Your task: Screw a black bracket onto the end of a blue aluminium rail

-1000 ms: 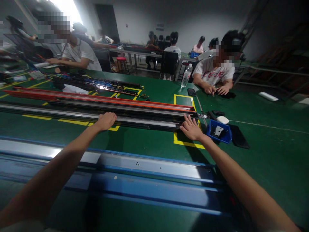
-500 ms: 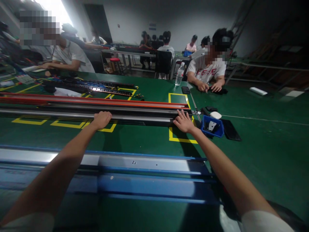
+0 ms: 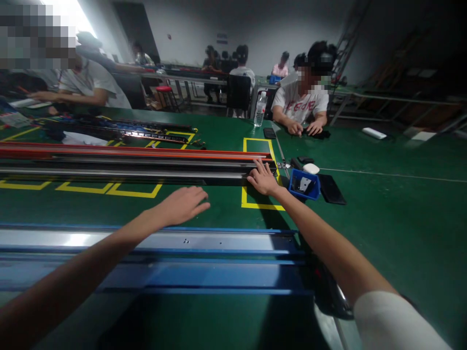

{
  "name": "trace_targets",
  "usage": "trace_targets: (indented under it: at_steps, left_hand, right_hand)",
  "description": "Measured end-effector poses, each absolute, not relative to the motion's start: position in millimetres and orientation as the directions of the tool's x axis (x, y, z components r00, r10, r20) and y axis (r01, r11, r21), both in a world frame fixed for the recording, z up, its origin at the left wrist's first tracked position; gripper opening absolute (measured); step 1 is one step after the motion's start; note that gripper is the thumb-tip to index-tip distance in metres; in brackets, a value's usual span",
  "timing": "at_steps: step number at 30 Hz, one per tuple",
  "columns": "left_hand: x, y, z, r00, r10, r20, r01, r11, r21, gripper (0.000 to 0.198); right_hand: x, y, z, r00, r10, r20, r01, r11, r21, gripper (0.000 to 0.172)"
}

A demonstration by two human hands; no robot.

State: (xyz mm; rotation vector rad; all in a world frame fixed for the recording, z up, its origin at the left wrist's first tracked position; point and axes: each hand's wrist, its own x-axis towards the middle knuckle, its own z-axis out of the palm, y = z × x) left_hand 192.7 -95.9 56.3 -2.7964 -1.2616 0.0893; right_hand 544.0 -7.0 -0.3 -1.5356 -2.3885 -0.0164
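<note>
Long black and silver metal rails (image 3: 175, 172) lie across the green table, with an orange-red rail (image 3: 146, 151) along their far side. My right hand (image 3: 263, 178) rests on the right end of the black and silver rails, its fingers spread. Over the table in front of those rails is my left hand (image 3: 186, 205), apart from them, thumb and fingers separated and nothing in it. Nearer to me lie long blue metal profiles (image 3: 226, 276), one with a silver face (image 3: 153, 241) and small holes; my left forearm passes above them.
A blue bin (image 3: 304, 191) with small parts stands right of the rails, beside a white rounded object (image 3: 311, 168) and a black flat object (image 3: 331, 188). A water bottle (image 3: 260, 111) and a phone (image 3: 269, 132) stand farther back. Across the table sits a person (image 3: 302, 104).
My left hand has come off the rails and moved right and towards me. My right hand stays at the rail end. The view has shifted a little to the right.
</note>
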Motion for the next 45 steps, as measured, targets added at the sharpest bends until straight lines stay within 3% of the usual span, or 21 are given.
trace_targets:
  at_steps: [2,4,11,16,32,39,45]
  left_hand:
    - [215,-128,55,0.806,0.592,-0.024,0.592,-0.805,0.036,0.048]
    - [226,-151,50,0.854,0.520,-0.014,0.520,-0.851,0.067,0.048]
    - [215,-147,14,0.922,0.372,0.109,0.381,-0.922,-0.071,0.034]
    - [211,-129,0,0.962,0.226,0.150,0.251,-0.952,-0.174,0.025]
    - [196,-68,1,0.975,0.154,0.162,0.192,-0.947,-0.257,0.029]
    - [200,-49,0,0.977,0.162,0.137,0.195,-0.939,-0.282,0.030]
    - [201,-43,1,0.969,0.180,0.171,0.222,-0.937,-0.270,0.035]
  right_hand:
    - [547,-9,5,-0.374,0.877,0.301,0.886,0.434,-0.165,0.040]
    - [554,-14,15,-0.348,0.871,0.348,0.887,0.426,-0.177,0.039]
    - [589,-62,30,-0.118,0.874,0.472,0.927,0.268,-0.264,0.034]
    - [602,-88,22,-0.128,0.886,0.446,0.898,0.294,-0.327,0.030]
    - [604,-91,18,-0.172,0.933,0.317,0.855,0.301,-0.423,0.029]
    - [587,-101,27,-0.368,0.926,0.090,0.790,0.362,-0.495,0.041]
    - [580,-97,24,-0.445,0.895,0.033,0.801,0.414,-0.433,0.044]
